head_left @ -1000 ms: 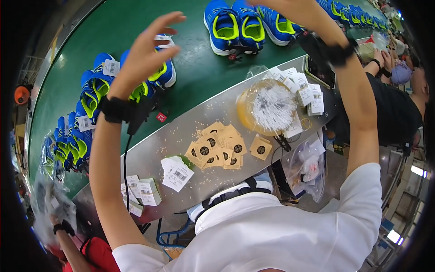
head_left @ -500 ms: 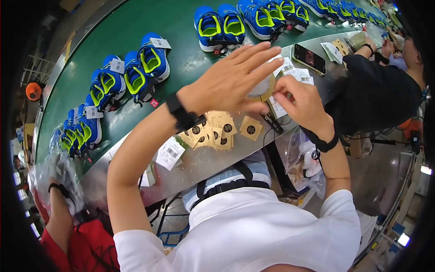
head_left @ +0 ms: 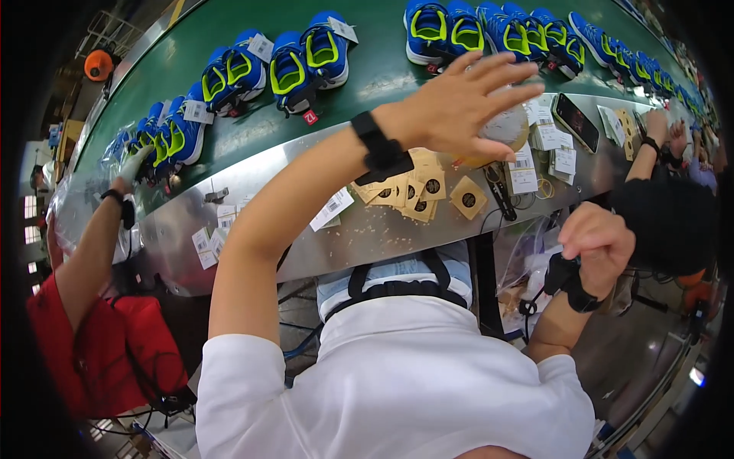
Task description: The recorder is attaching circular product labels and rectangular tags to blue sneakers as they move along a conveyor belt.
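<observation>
My left hand (head_left: 475, 107) is spread open, palm down, over the metal ledge at the belt's edge. Beside its thumb and partly beneath it lies a round tan roll (head_left: 511, 128), which looks like tape. My right hand (head_left: 600, 239) is off to the right, beyond the ledge's near edge, with curled fingers pressed together; whatever they hold, if anything, is too small to make out. Below my left wrist is a loose pile of brown square paper packets (head_left: 417, 191) with black round prints. One more packet (head_left: 468, 197) lies apart, beside a dark slim tool (head_left: 499, 191).
Blue shoes (head_left: 310, 57) with lime linings stand in pairs along the green belt (head_left: 375, 73). White tags (head_left: 552, 141) and a phone (head_left: 576, 122) lie on the metal ledge (head_left: 382, 241). Co-workers work at both sides; one person's hand (head_left: 136, 164) reaches the left shoes.
My right hand has drawn away from the roll, toward the lower right. My left hand stays spread near the roll. The view has shifted, and the left co-worker's hand is now at the shoes.
</observation>
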{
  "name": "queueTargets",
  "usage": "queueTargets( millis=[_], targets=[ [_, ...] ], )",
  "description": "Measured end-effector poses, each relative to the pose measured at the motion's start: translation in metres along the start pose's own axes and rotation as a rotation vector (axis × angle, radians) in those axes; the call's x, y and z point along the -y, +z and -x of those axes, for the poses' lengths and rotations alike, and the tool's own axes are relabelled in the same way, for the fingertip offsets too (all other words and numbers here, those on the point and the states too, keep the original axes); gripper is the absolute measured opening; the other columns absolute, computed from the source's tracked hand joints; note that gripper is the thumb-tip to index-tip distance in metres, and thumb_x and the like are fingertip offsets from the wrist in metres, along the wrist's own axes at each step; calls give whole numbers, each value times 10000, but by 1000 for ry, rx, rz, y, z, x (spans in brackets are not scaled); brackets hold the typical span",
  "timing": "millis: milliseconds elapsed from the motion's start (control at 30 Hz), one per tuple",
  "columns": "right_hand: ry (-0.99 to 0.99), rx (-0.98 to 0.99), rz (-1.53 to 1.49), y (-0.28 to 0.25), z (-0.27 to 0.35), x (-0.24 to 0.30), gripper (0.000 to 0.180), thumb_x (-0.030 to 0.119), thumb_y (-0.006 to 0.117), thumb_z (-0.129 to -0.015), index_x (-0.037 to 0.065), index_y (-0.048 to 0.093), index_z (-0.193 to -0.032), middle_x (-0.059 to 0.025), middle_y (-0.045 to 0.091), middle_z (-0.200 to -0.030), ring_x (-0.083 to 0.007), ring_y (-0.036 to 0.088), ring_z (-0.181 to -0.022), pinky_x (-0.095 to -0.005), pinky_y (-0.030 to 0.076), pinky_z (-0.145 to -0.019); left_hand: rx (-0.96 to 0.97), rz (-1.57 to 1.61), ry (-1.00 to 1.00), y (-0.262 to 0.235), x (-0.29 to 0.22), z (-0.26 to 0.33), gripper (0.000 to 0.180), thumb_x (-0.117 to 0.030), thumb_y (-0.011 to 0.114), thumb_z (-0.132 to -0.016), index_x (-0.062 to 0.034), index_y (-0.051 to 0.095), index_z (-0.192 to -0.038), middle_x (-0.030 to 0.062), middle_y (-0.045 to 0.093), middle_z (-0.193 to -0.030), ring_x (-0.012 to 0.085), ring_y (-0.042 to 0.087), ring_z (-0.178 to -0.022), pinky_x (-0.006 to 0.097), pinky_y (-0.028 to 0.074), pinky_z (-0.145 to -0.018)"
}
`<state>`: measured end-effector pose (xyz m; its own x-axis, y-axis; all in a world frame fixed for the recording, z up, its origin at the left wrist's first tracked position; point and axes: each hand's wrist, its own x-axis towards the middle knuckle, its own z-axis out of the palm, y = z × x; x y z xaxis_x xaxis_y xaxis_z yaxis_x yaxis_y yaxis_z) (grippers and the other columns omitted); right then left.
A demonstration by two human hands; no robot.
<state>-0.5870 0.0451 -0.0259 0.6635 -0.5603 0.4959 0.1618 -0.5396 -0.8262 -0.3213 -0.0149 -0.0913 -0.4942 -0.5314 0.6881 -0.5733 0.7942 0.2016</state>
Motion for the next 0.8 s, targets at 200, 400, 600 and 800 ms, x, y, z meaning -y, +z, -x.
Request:
queueTargets(
  millis=[200, 400, 600, 800],
  targets=[
    [400, 347, 42, 60, -12, -28, 74, 14, 610, -793, -15, 650, -848, -97, 619, -844, -210, 622, -810, -300, 480, -727, -97, 263, -550, -67, -1, 96, 138, -106, 691, -790, 3, 644, -859, 99, 640, -812, 235, 604, -743, 289, 471, -695],
    [740, 381, -65, 126, -30, -67, 122, 85, 575, -853, -20, 613, -903, -76, 609, -793, -154, 604, -712, -277, 479, -681, 219, -180, -693, -72, -49, 193, 345, -313, 755, -690, -37, 562, -766, 95, 544, -741, 270, 546, -711, 368, 412, -604],
    [345, 328, 697, 157, -39, -117, 240, 137, 636, -778, 14, 602, -982, -154, 613, -874, -336, 611, -831, -429, 482, -715, 128, -266, -717, -57, -54, 214, 378, -336, 751, -678, -33, 542, -763, 107, 525, -747, 288, 526, -729, 387, 384, -581],
    [443, 419, 1039, 167, -54, -131, 295, 179, 665, -760, 74, 588, -1025, -114, 603, -959, -308, 614, -836, -404, 494, -715, 159, 78, -980, -62, -40, 223, 283, -243, 659, -805, 17, 577, -881, 133, 574, -797, 278, 545, -734, 337, 419, -647]
  ],
)
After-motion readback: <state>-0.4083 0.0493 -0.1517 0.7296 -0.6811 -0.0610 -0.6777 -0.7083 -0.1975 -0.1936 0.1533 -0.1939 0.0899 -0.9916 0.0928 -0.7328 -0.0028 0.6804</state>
